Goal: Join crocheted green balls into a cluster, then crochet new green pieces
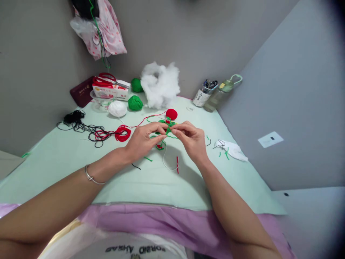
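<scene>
Over the pale green table top point(151, 180), my left hand point(142, 140) and my right hand point(190, 138) meet, both with fingers pinched on a small green crocheted piece point(167, 128) with red bits in it. A red crocheted ball point(171, 114) lies just behind it. Green yarn trails down from the piece, and a small red-and-green crocheted bit point(160, 146) lies below my left fingers. A silver bangle point(91, 177) sits on my left wrist.
Behind lie two green yarn balls point(135, 103), a white yarn ball point(117, 108), white stuffing point(159, 84), red scissors point(106, 80) on a box, and tangled black point(81, 124) and red yarn point(122, 133). A jar point(202, 95) and bottle point(221, 91) stand at the back right. A white tissue point(233, 150) lies right.
</scene>
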Tool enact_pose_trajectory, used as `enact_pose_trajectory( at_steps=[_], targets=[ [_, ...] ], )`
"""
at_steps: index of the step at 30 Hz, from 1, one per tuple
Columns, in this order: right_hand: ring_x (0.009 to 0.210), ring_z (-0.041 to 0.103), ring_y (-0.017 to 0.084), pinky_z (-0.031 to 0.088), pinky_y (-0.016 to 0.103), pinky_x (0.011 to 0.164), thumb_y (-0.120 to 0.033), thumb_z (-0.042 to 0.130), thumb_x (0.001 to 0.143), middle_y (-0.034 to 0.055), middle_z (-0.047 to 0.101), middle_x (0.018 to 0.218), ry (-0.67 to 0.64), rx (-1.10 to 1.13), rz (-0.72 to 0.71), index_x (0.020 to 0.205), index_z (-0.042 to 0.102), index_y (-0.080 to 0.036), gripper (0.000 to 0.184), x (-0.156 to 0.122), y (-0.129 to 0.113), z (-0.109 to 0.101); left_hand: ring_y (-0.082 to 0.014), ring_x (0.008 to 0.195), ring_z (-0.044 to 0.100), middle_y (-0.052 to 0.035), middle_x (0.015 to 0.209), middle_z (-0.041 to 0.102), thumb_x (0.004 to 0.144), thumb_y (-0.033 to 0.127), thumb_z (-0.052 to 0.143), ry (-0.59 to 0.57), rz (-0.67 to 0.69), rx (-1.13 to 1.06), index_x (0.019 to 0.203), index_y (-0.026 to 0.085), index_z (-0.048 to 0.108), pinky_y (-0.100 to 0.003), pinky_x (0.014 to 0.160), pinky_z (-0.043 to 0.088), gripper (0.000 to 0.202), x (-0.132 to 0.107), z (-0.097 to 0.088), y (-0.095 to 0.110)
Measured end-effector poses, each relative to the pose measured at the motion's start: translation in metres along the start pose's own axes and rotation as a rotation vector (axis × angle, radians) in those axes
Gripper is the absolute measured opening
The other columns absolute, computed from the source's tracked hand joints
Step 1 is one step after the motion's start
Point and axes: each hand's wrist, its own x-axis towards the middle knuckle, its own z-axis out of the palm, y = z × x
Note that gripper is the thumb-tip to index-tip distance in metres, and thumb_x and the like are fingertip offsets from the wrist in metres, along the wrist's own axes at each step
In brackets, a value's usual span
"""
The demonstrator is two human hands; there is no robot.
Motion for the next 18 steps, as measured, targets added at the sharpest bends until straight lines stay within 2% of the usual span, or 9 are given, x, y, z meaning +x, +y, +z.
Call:
enact_pose_trajectory(
  at_steps=[8, 18],
  targets=[
    [0.070, 0.053, 0.013, 0.042, 0.028, 0.061, -0.028, 0.079, 0.076, 0.0017, 0.068, 0.083, -0.007, 0.154, 0.143, 0.079, 0.080, -0.024, 0.005, 0.0033, -0.0017, -0.0019, -0.0239, 0.112, 0.068, -0.0088, 0.113, 0.075, 0.087, 0.027, 0.070, 0.003, -0.010, -0.042, 0.079, 0.020, 0.069, -0.037, 0.101, 0.050, 0.011, -0.0005, -0.0013, -0.0021],
    [0.071, 0.055, 0.013, 0.045, 0.028, 0.063, -0.030, 0.081, 0.076, 0.0017, 0.069, 0.082, -0.017, 0.158, 0.132, 0.079, 0.081, -0.024, 0.007, 0.0025, -0.0026, -0.0018, -0.0247, 0.112, 0.068, -0.0090, 0.113, 0.076, 0.087, 0.027, 0.070, -0.001, -0.002, -0.034, 0.080, 0.019, 0.069, -0.039, 0.101, 0.050, 0.010, -0.0008, -0.0006, -0.0011]
  ],
)
